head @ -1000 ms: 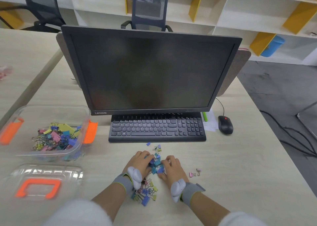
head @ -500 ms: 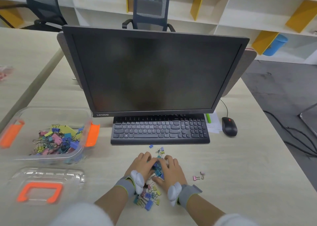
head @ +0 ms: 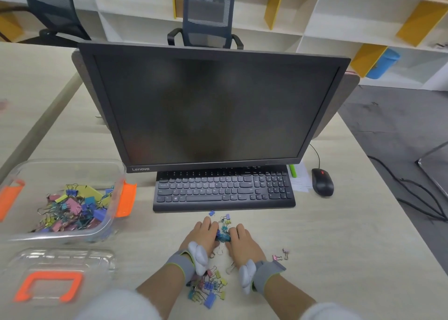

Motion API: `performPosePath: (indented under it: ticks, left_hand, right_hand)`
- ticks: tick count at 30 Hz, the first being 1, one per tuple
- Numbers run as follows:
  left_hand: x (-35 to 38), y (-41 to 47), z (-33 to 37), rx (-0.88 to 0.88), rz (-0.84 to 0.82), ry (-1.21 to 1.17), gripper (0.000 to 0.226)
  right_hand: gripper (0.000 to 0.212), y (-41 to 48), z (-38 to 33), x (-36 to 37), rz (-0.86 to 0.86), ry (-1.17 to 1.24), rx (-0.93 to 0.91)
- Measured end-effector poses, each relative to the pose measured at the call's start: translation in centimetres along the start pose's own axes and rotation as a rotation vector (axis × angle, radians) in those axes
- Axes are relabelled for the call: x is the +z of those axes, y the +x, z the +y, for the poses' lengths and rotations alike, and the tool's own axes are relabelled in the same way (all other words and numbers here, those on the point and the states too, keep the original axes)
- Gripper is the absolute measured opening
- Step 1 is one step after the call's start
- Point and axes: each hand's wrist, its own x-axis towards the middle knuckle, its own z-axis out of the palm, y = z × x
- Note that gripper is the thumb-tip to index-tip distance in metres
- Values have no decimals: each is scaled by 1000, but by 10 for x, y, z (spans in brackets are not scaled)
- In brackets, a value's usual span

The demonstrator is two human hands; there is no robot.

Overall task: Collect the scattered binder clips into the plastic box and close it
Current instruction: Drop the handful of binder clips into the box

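My left hand [head: 202, 238] and right hand [head: 242, 243] are cupped toward each other on the bench [head: 339, 259]. Their fingers [head: 210, 225] curl round a small bunch of binder clips [head: 223, 236] squeezed between them, just in front of the keyboard [head: 224, 191]. The plastic box [head: 72, 236] stands open well off to my left with a heap of clips inside, and its lid [head: 48, 285] lies beside it, nearer me. So the carry runs leftward, and my left hand is on the box side. I judge both hands must lift together to keep the bunch. More loose clips [head: 208, 288] lie between my wrists. A pink pair [head: 281, 255] sits just right of my right hand, and one blue clip [head: 212, 213] is near the keyboard's edge.
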Motion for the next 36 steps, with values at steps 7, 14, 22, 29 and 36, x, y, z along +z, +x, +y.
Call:
performPosePath:
  ticks: [7, 14, 22, 29, 36]
  left_hand:
    - [-3, -2, 1, -26, -15, -59, 29]
    - [-15, -3, -1, -49, -61, -148, 25]
    - [-23, -14, -3, -180, 56, -410, 32]
    - [-18, -24, -23, -298, 134, -850, 21]
    - [-28, -32, -26, -390, 66, -1307, 16]
  right_hand:
    - [44, -3, -4, 5, 57, -35, 7]
    - [40, -2, -3, -2, 17, -12, -15]
    - [36, -3, -8, -1, 35, -131, -14]
    - [34, -3, -7, -7, 26, -52, 3]
    - [23, -10, -1, -13, -10, 233, 43]
